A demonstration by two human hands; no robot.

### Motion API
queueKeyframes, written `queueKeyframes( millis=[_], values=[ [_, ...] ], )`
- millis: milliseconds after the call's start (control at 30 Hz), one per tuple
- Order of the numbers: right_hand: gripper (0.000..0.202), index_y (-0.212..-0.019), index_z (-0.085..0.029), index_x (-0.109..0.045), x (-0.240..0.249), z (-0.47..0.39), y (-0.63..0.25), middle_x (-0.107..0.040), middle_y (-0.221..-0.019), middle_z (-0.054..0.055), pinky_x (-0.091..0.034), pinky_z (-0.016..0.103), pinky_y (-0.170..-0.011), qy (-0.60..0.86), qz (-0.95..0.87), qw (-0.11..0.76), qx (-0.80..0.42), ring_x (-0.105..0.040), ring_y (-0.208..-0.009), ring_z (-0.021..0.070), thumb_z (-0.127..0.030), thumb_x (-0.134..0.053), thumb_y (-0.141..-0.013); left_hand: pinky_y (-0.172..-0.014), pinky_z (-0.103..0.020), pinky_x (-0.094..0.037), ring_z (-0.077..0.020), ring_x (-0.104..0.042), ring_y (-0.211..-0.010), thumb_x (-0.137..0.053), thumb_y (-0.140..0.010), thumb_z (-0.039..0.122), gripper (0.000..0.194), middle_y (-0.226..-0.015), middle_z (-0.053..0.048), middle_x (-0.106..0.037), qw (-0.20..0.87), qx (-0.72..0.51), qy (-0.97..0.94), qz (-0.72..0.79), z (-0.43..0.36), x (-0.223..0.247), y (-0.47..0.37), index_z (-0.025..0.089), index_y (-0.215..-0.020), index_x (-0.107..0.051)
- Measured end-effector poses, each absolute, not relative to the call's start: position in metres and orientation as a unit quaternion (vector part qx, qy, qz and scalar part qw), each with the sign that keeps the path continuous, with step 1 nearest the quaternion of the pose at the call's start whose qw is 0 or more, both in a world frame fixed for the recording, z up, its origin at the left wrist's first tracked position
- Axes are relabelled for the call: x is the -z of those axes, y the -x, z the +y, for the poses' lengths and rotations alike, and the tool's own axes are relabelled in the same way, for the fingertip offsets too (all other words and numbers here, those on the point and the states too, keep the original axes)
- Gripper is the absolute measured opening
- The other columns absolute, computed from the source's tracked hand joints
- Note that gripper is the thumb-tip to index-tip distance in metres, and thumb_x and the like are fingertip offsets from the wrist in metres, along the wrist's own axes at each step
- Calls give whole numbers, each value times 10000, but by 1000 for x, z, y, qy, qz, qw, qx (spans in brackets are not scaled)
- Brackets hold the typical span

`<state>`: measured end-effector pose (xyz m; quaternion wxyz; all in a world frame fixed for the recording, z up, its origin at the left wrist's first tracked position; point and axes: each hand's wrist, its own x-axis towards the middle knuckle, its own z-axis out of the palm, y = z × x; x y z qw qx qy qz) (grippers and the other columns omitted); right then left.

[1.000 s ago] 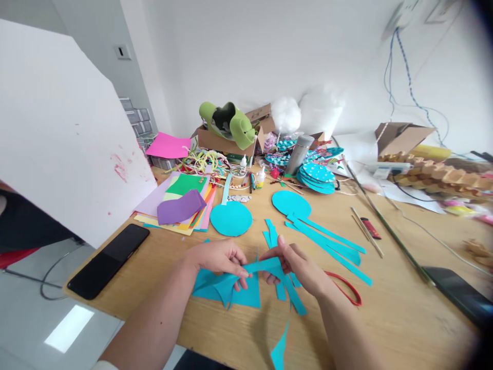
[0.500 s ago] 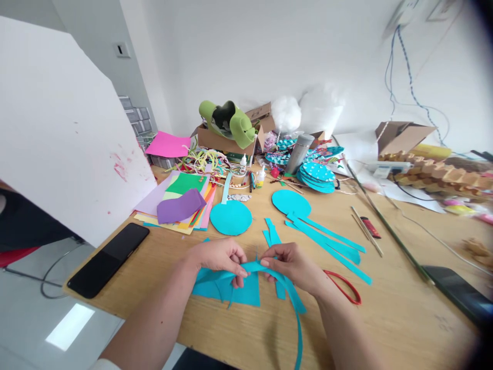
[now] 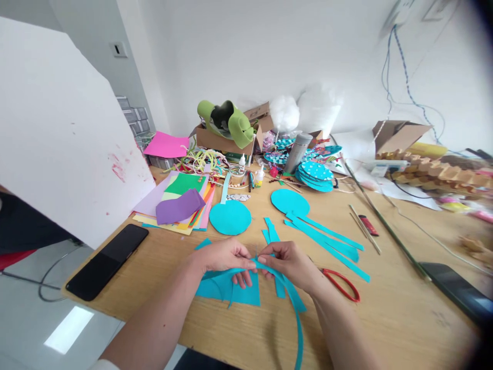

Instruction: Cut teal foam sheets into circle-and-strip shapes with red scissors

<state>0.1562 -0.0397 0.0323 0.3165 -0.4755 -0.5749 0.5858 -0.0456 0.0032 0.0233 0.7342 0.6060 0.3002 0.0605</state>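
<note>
Between my two hands stretches a blue paper strip (image 3: 230,272), its right end curving down past my wrist. My left hand (image 3: 229,257) pinches it between thumb and fingers, the other fingers curled below. Close beside it, my right hand (image 3: 285,259) pinches the same strip with thumb and forefinger. A blue paper sheet (image 3: 246,294) lies on the table under my hands. Blue strips (image 3: 274,234) lie just beyond, and a long narrow strip (image 3: 299,334) hangs toward the table's front. Red-handled scissors (image 3: 342,284) rest right of my right wrist, blades mostly hidden.
Two blue paper discs (image 3: 230,218) lie ahead, one with several strips. At left are a black phone (image 3: 108,262) and stacked coloured paper (image 3: 179,205). Glue bottles (image 3: 259,177), a grey flask (image 3: 298,152) and a cardboard box (image 3: 225,144) stand at the back. Thin sticks (image 3: 365,229) lie right.
My left hand has slid right along the strip, so its thumb now sits close to my right fingertips. More of the scissors shows. The view has shifted slightly.
</note>
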Motion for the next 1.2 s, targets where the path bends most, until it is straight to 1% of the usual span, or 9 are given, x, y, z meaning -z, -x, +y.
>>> queueKeyframes(
  millis=[167, 267, 500, 600, 700, 833, 933, 1033, 1200],
  values=[
    [400, -663, -164, -636, -31, -39, -161, -658, -566, 8, -406, 216, -447, 482, -565, 316, -591, -565, -461, 114, -554, -643, -753, -591, -299, -495, -159, -647, -531, -682, -694, 568, 449, -621, -62, -698, 732, -69, -596, 324, 3, -24, 45, 135, -809, -648],
    [430, -664, -159, -630, -30, -38, -165, -647, -539, 7, -382, 207, -435, 486, -572, 306, -585, -555, -447, 107, -573, -607, -779, -582, -292, -490, -160, -647, -530, -679, -692, 575, 459, -623, -66, -699, 732, -63, -595, 326, 4, -22, 45, 133, -812, -645],
    [450, -636, -160, -610, -28, -38, -164, -641, -524, 2, -378, 210, -439, 501, -563, 314, -578, -546, -442, 105, -595, -628, -751, -542, -270, -476, -162, -647, -521, -653, -725, 571, 451, -624, -74, -700, 738, -63, -598, 308, 4, -18, 44, 128, -804, -642],
    [473, -637, -166, -595, -29, -38, -164, -648, -537, 7, -385, 220, -445, 497, -561, 318, -581, -560, -454, 117, -621, -593, -765, -525, -257, -466, -160, -647, -519, -647, -728, 576, 459, -615, -81, -697, 738, -62, -596, 310, 5, -17, 45, 122, -791, -638],
    [485, -626, -168, -575, -30, -37, -165, -631, -519, 3, -380, 220, -463, 501, -569, 331, -561, -546, -462, 113, -628, -571, -781, -550, -273, -482, -164, -650, -527, -647, -721, 587, 474, -616, -86, -698, 740, -58, -592, 313, 5, -17, 45, 117, -784, -636],
    [467, -649, -157, -603, -30, -36, -166, -638, -535, 9, -349, 214, -456, 503, -570, 314, -569, -518, -463, 102, -617, -656, -711, -606, -314, -506, -168, -648, -526, -663, -703, 589, 481, -607, -86, -695, 743, -57, -587, 317, 5, -18, 45, 114, -772, -632],
    [454, -642, -153, -616, -28, -34, -166, -640, -535, 11, -330, 214, -445, 504, -565, 311, -575, -495, -448, 95, -599, -694, -675, -613, -322, -509, -167, -642, -519, -662, -705, 586, 474, -590, -79, -687, 745, -55, -585, 317, 4, -19, 44, 117, -764, -625],
    [452, -623, -157, -608, -26, -34, -165, -631, -517, 8, -323, 217, -435, 512, -560, 318, -568, -488, -433, 95, -598, -684, -684, -608, -321, -505, -171, -644, -524, -657, -702, 596, 480, -587, -79, -683, 743, -57, -588, 316, 4, -20, 44, 120, -752, -619],
    [472, -621, -171, -581, -27, -35, -164, -639, -514, 7, -356, 226, -427, 528, -547, 318, -567, -540, -434, 120, -630, -639, -711, -578, -305, -491, -174, -644, -523, -648, -704, 606, 490, -591, -85, -684, 739, -63, -589, 321, 4, -20, 43, 119, -744, -613]
  ],
)
